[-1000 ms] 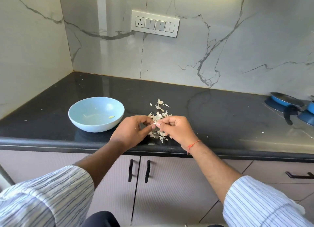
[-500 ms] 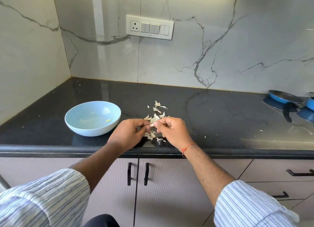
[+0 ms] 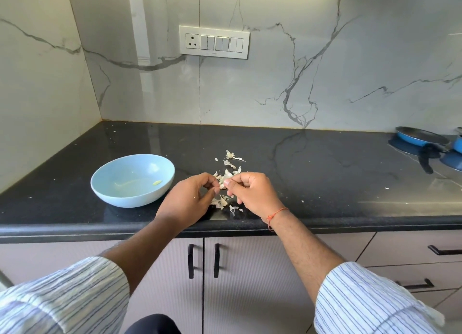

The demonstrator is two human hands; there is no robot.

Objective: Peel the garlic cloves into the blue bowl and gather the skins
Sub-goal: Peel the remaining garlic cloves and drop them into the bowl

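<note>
Black stone tabletop [image 3: 325,183]: we list one blue bowl [image 3: 132,181] at left, one peeled clove [image 3: 157,182] inside. Skins [image 3: 228,173] lie piled just right of it. Above them our left hand [image 3: 190,198] and right hand [image 3: 252,191] meet, each grip pinched on a small garlic piece [image 3: 222,183].

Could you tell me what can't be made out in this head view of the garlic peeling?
- What the left hand and right hand pinch: hidden by the fingertips.
- Small pale piece in the blue bowl: too small to identify.
- Blue pans: cut off by the right edge.
</note>
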